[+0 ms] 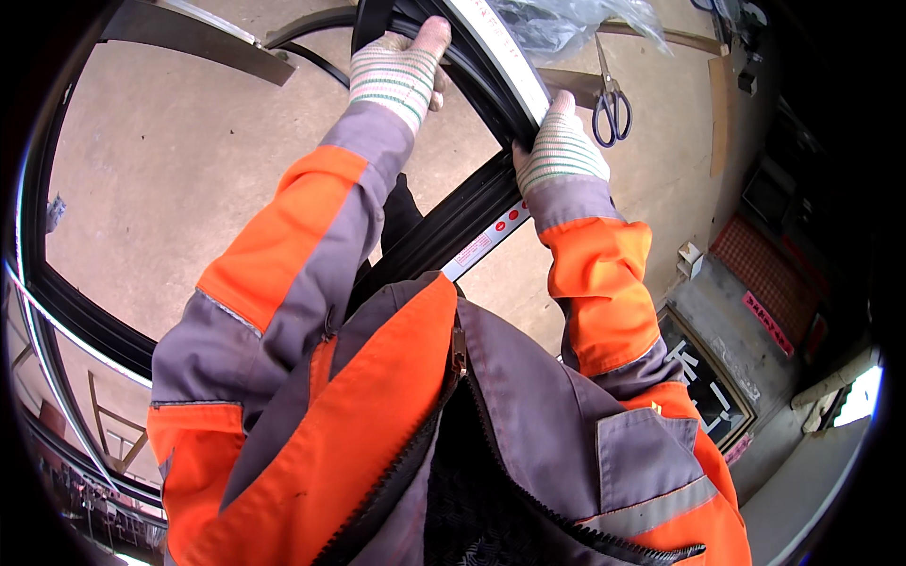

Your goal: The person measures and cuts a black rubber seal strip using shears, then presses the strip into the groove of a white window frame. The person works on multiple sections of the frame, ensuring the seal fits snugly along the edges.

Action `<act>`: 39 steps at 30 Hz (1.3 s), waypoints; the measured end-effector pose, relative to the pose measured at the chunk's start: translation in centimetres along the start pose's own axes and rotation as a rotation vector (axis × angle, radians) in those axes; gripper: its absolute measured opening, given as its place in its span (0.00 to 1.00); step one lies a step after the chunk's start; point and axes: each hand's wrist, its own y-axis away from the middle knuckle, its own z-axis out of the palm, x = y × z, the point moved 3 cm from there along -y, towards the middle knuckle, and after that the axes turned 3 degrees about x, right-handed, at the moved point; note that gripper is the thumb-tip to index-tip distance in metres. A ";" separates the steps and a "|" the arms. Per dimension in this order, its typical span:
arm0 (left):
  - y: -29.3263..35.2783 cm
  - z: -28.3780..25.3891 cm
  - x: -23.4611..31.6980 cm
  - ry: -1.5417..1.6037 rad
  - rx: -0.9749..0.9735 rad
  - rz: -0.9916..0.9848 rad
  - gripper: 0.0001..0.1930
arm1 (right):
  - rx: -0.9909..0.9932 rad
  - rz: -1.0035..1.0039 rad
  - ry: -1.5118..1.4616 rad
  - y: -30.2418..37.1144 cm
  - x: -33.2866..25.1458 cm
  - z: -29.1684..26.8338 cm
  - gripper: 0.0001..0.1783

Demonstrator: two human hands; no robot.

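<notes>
Both of my hands wear white knit gloves with green and pink stripes. A black frame (453,208) with a white-filmed outer face runs under them, its corner at the upper middle. My left hand (396,75) is closed round the black inner profile near the top, thumb laid along it. At the corner, my right hand (562,151) grips the frame's outer edge, its thumb up beside the white strip and its other fingers mostly hidden. A pair of scissors (611,106) with dark handles lies just right of that hand.
Clear plastic sheeting (566,28) is bunched at the top, beyond the frame. Another large black frame (80,302) curves along the left side. A grey-brown strip (203,55) lies at the upper left. A dark panel with white marks (703,377) leans at the right, near a small white box (690,260).
</notes>
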 end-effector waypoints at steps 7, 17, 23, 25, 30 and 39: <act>-0.1 -0.1 0.0 0.024 0.009 0.004 0.27 | -0.084 -0.081 0.052 -1.0 0.1 -0.2 0.33; 0.2 -0.1 0.1 0.039 -0.015 -0.032 0.25 | -0.127 0.202 -0.137 -0.3 1.5 1.3 0.41; 0.1 -0.5 0.3 0.038 0.004 -0.005 0.26 | -0.246 0.153 0.036 -1.0 0.3 -0.7 0.33; 0.0 -0.4 0.2 0.028 0.002 -0.030 0.26 | -0.261 0.145 0.027 -0.9 0.3 -1.0 0.33; 0.2 -0.2 0.2 0.033 -0.011 -0.008 0.26 | -0.272 0.126 0.014 -1.0 0.7 -1.0 0.32; 0.1 -0.4 0.3 0.014 0.010 -0.021 0.26 | -0.026 -0.008 -0.069 -0.6 0.4 -0.2 0.31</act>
